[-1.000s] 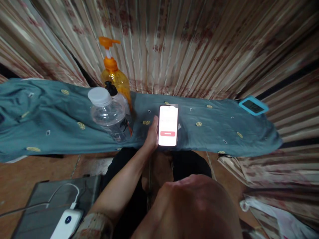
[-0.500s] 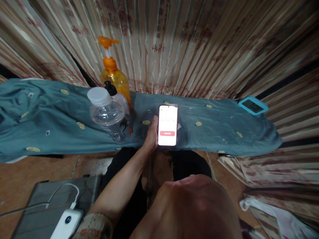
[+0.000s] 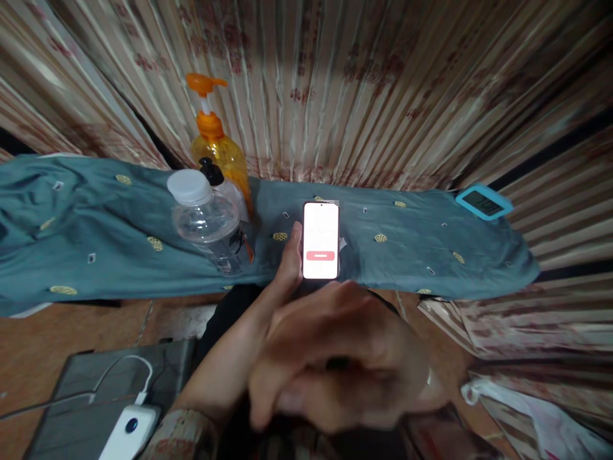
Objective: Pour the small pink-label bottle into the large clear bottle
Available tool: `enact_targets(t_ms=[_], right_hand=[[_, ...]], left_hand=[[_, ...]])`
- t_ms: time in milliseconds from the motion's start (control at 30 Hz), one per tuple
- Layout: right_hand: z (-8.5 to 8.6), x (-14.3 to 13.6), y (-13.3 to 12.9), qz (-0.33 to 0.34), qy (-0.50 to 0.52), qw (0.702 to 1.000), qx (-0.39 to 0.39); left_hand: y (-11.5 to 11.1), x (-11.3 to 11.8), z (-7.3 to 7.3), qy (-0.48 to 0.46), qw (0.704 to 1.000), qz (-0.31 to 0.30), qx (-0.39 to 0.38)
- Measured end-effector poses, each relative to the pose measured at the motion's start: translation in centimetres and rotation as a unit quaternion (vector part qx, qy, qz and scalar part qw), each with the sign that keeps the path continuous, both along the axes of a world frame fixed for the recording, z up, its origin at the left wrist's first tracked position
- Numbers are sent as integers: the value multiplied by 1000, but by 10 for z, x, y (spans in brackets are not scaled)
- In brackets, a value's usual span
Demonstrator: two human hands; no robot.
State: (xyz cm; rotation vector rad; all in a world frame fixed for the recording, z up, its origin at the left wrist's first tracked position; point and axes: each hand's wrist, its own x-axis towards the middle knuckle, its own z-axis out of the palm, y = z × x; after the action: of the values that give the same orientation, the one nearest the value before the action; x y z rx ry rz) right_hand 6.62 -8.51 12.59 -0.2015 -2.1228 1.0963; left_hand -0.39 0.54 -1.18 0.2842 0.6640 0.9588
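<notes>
My left hand (image 3: 290,259) is closed around a smartphone (image 3: 320,241), its thumb lying along the phone's left edge. The lit screen faces up toward me, white with a red button in its lower part. Close to the camera, my right hand (image 3: 345,351) hovers over my lap, below the phone and apart from it. Its fingers look bent but are smeared by motion, so whether they hold anything is unclear.
Left of the phone stand a clear plastic bottle (image 3: 205,220) and an orange pump bottle (image 3: 220,153), with a black-topped bottle (image 3: 212,171) between them. A blue digital clock (image 3: 484,202) sits at the right on the green cloth (image 3: 412,249). A white power bank (image 3: 129,431) with a cable lies lower left.
My right hand has come up into clear view over my lap, where a blurred arm or hand part was before. My left hand and the phone have hardly moved.
</notes>
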Motion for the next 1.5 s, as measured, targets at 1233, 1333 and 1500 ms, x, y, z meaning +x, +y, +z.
enact_targets(t_ms=[1233, 1333, 1500], right_hand=[[-165, 100, 11, -682, -184, 698, -120], [-166, 142, 7, -721, -217, 642, -144], [-167, 213, 8, -771, -284, 537, -193]], left_hand=[[-7, 1, -7, 89, 991, 18, 93], [-6, -5, -9, 85, 991, 21, 102], [-6, -9, -10, 105, 987, 18, 122]])
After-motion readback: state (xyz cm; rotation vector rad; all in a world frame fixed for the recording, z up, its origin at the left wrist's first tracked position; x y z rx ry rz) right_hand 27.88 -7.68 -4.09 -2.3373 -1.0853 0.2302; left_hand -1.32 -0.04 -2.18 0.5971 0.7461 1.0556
